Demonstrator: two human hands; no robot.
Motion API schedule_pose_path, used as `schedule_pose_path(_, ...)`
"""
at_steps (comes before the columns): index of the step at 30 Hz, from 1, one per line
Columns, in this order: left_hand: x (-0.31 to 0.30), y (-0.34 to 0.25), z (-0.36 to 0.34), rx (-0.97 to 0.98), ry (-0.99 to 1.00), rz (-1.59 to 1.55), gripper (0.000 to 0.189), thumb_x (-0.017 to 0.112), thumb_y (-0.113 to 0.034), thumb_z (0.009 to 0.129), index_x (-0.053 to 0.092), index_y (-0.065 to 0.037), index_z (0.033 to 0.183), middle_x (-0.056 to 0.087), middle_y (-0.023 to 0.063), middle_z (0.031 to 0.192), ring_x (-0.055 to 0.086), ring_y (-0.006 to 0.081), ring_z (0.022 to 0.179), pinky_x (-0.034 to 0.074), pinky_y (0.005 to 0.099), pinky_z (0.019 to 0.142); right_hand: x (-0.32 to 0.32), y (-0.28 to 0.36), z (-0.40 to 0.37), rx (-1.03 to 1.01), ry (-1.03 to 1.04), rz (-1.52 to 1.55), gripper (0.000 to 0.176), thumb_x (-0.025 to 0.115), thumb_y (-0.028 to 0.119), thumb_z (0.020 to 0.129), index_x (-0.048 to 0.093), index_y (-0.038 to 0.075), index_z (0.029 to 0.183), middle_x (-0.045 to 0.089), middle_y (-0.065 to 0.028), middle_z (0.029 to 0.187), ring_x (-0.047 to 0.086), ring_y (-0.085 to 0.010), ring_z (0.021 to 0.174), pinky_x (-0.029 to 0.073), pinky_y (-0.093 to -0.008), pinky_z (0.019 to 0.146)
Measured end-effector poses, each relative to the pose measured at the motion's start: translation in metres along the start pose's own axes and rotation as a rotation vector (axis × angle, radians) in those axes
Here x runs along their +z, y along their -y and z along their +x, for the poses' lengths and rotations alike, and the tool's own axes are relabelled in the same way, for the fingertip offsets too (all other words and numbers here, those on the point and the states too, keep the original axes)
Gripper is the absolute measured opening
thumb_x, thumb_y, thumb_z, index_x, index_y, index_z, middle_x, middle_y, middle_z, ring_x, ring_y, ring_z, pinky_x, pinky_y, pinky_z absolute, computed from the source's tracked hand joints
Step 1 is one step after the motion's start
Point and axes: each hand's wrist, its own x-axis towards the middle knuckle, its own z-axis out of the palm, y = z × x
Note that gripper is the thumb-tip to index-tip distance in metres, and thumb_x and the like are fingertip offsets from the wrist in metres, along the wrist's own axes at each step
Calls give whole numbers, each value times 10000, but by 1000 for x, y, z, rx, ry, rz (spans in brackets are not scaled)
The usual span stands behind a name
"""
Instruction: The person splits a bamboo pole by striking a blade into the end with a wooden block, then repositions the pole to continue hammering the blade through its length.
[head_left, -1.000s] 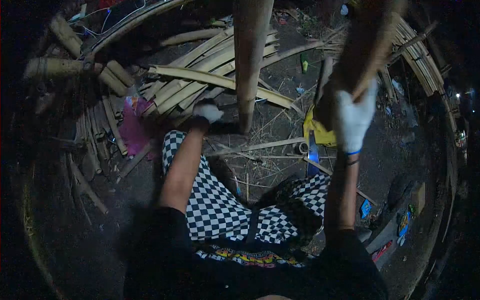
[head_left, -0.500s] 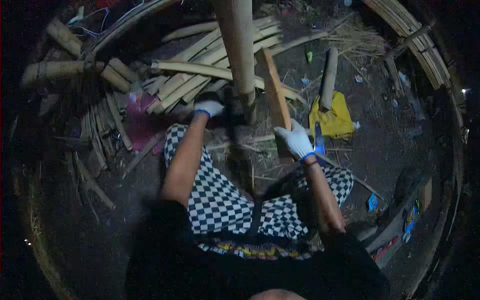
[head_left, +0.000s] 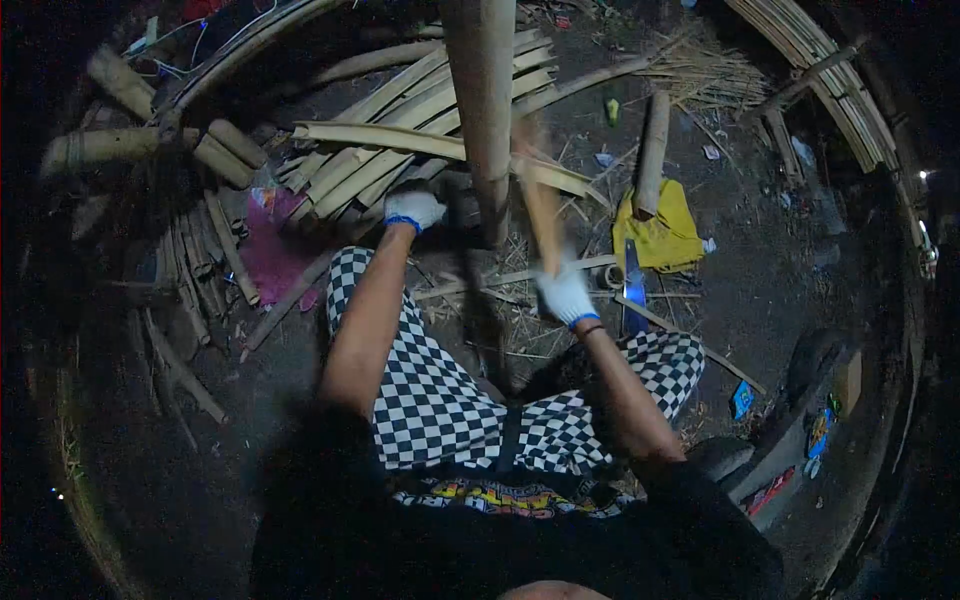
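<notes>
My right hand [head_left: 567,295], in a white glove, is closed round the lower end of a flat wooden piece [head_left: 542,210], whose upper part is blurred by motion. To its left a thick bamboo pole [head_left: 483,110] rises from the ground between my knees. My left hand [head_left: 414,209], also gloved, is left of the pole's lower end with its fingers curled; a dark shape beside them is too dim to make out. Split bamboo strips [head_left: 400,110] lie beyond my left hand.
A yellow cloth [head_left: 665,235] lies at the right under a short bamboo piece [head_left: 653,150], beside a shiny blade [head_left: 633,290]. Pink netting [head_left: 270,250] and thin sticks [head_left: 190,265] are at the left. More bamboo tubes [head_left: 120,150] rest at the upper left.
My right hand has moved left towards the pole with the wooden piece, which is now blurred. My left hand has stayed nearly in place.
</notes>
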Motion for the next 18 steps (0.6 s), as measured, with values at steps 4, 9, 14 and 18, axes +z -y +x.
schedule_pose_path(4,-2,-7,-24,170,-769,-188,544,629,-323,740,583,-112,1239,563,178,1267,543,344,1153,438,423,975,-63,69,-15,244,238,62,495,641,352,820,530,-2,1148,632,-274,999,605,-431,986,482,-450,816)
schedule_pose_path(9,-2,-6,-9,46,-276,-55,474,616,-455,770,696,-76,1042,644,179,1134,616,335,1047,476,441,902,-75,84,-41,174,26,260,476,665,323,813,536,0,1138,634,-256,980,624,-405,919,492,-404,784)
schedule_pose_path(14,-24,-29,-29,44,-313,-12,474,646,-458,749,705,-83,1033,655,172,1109,622,327,1039,483,434,898,-96,121,-72,233,-125,229,493,696,241,804,496,-7,1180,644,-231,968,649,-363,905,502,-376,775)
schedule_pose_path(18,-21,-27,-31,181,-475,67,493,697,-495,702,721,-92,986,544,125,1311,604,294,1071,485,406,905,-108,131,-81,154,-337,350,514,712,193,796,480,-37,1193,637,-215,1036,648,-280,964,496,-359,797)
